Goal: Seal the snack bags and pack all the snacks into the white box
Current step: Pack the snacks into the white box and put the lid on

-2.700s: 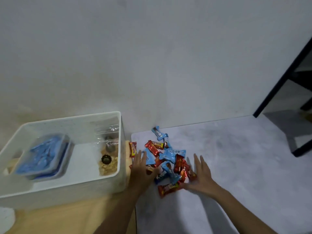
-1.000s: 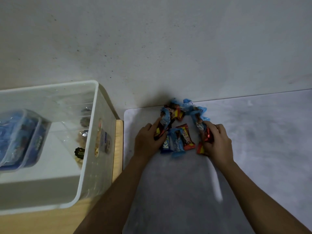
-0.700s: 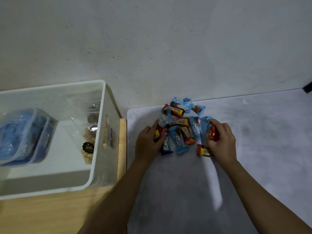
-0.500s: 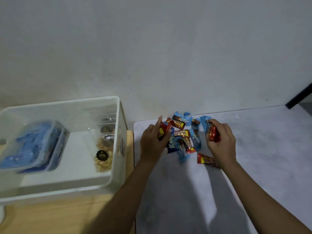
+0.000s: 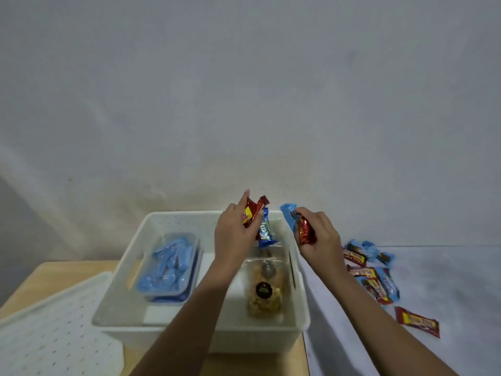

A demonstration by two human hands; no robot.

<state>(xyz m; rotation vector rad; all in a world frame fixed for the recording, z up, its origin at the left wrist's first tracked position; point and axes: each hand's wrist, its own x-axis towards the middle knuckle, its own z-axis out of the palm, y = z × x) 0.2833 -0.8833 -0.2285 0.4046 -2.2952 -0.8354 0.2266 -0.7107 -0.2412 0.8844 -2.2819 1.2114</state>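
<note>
The perforated lid [image 5: 54, 321] is lying off the box at the near left. Inside the white box [image 5: 257, 340], a blue-lidded container [image 5: 168, 267] and a clear snack bag [image 5: 264, 291] are sitting; whether the bag is sealed cannot be told. To the right, loose bars [image 5: 374, 278] are lying on the grey mat [image 5: 461, 280], so packing is judged partly complete.

Farther in, the left hand [image 5: 233, 234] is gripping red and blue bars [image 5: 257, 223] over the box's far part. The right hand [image 5: 320, 240] is gripping a second pair [image 5: 303, 232] at the far right corner. Bare floor between container and bag is offering release room. The wall [image 5: 244, 104] is standing close behind the far rim.
</note>
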